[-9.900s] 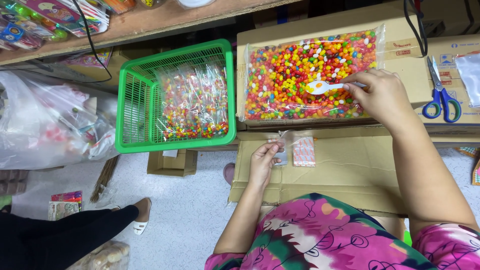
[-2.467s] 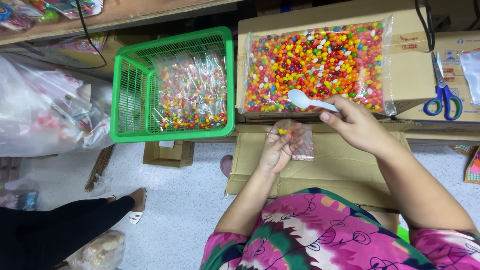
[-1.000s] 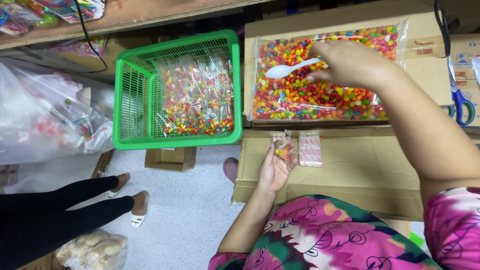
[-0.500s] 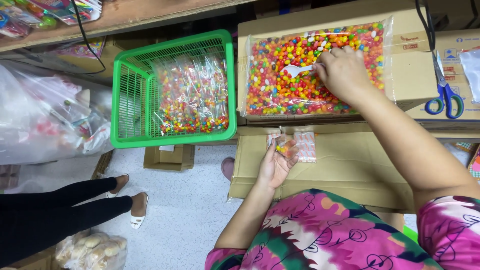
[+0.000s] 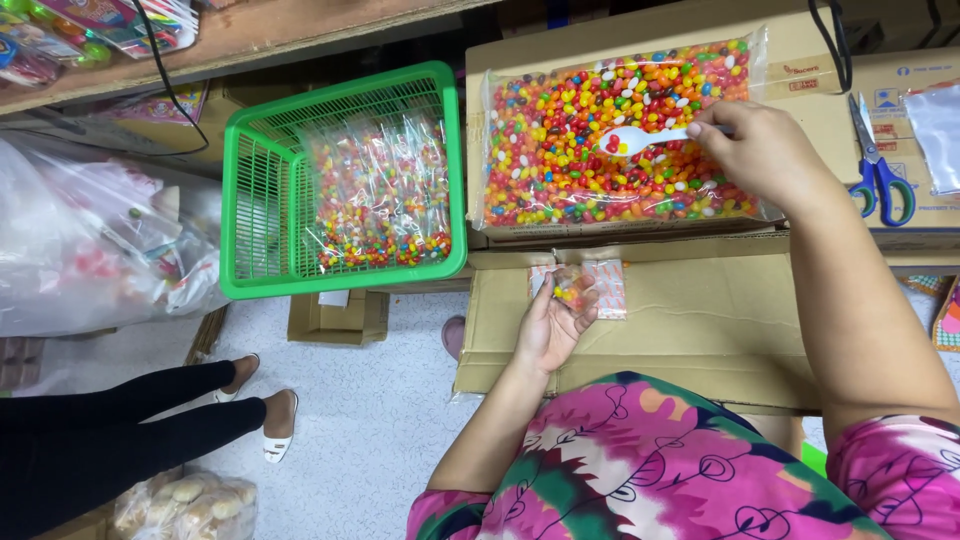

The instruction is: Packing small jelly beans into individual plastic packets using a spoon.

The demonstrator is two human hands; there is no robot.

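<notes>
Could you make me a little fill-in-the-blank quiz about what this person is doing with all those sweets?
1. The right hand holds a white plastic ____ over the big bag of candies.
2. The left hand holds a small clear packet with a few ____ inside.
3. The filled packets lie in a basket coloured ____.
4. The scissors with ____ handles lie on a cardboard box beside the right hand.

Missing words: spoon; candies; green; blue
</notes>
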